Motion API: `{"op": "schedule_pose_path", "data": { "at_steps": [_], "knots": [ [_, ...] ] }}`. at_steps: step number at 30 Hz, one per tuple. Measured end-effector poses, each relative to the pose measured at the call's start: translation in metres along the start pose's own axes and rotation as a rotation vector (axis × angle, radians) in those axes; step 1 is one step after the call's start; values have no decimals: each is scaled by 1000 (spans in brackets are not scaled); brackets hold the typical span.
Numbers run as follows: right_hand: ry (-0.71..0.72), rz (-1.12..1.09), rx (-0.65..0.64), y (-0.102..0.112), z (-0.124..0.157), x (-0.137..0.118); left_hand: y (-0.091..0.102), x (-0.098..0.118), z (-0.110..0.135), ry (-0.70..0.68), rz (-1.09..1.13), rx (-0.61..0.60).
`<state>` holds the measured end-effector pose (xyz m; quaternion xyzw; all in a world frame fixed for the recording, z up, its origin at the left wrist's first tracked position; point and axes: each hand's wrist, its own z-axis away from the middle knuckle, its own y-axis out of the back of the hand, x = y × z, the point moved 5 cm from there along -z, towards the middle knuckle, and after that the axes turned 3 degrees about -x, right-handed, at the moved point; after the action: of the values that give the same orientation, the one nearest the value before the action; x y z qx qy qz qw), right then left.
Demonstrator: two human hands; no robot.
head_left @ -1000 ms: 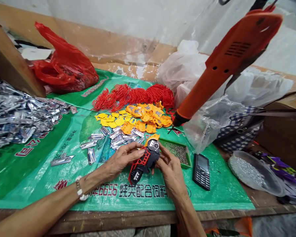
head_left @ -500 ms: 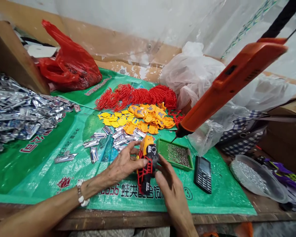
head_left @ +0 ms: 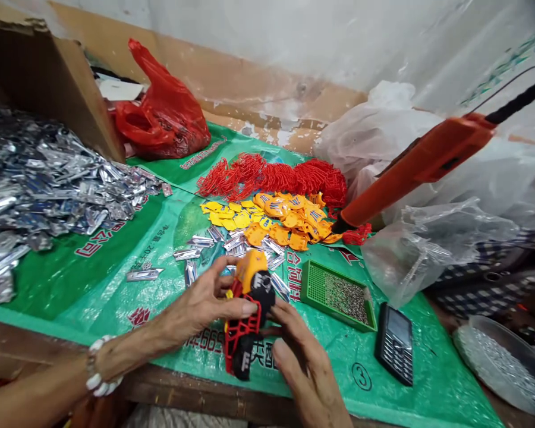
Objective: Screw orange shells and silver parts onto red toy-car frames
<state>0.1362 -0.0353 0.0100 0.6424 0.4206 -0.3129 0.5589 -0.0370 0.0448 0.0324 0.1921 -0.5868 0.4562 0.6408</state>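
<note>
My left hand [head_left: 216,300] is closed on a toy car [head_left: 247,318] with a yellow-orange front, a red lattice frame and black wheels. The thumb presses on the red frame, and the car is tipped so its wheels face right. Close by on the right is my right hand [head_left: 310,362], its fingers curved and apart; the fingertips reach the car's wheel side, and whether they touch it is unclear. Beyond the car lie loose silver parts [head_left: 187,254], yellow-orange shells [head_left: 289,211] and a pile of red frames [head_left: 276,178].
An orange electric screwdriver [head_left: 410,163] hangs over the right side. Below it stand a green tray of screws [head_left: 339,294] and a black phone [head_left: 396,342]. A heap of silver parts [head_left: 57,172], a red bag [head_left: 167,113] and a clear bowl [head_left: 499,362] lie around the edges.
My view has turned left, so the table's things sit further right. The screwdriver has swung back from the screw tray. My left hand still grips the toy car, now a little tilted.
</note>
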Motion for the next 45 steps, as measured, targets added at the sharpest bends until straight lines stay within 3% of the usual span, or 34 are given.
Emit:
{"op": "schedule_pose_path", "data": {
  "at_steps": [4,7,13,19,30,38,42,45],
  "knots": [
    [70,267,-48,-2,-38,-15,30,2,24,-15,104,292],
    [179,440,-122,-15,-65,-17,38,-7,37,8,177,393],
    [147,597,-247,-41,-97,-6,39,-24,45,63,229,411],
    [107,628,-328,-38,-92,-10,43,-29,47,65,266,397],
    [-119,305,-267,-31,-80,-3,38,-28,43,13,228,445],
    [-211,-152,-181,-6,-58,-33,24,-19,37,-24,143,392],
    [-299,-481,-140,-14,-50,-38,13,-18,29,-40,47,347],
    [-373,-570,-86,-21,-45,-34,8,-19,27,-82,-50,331]
  ]
}}
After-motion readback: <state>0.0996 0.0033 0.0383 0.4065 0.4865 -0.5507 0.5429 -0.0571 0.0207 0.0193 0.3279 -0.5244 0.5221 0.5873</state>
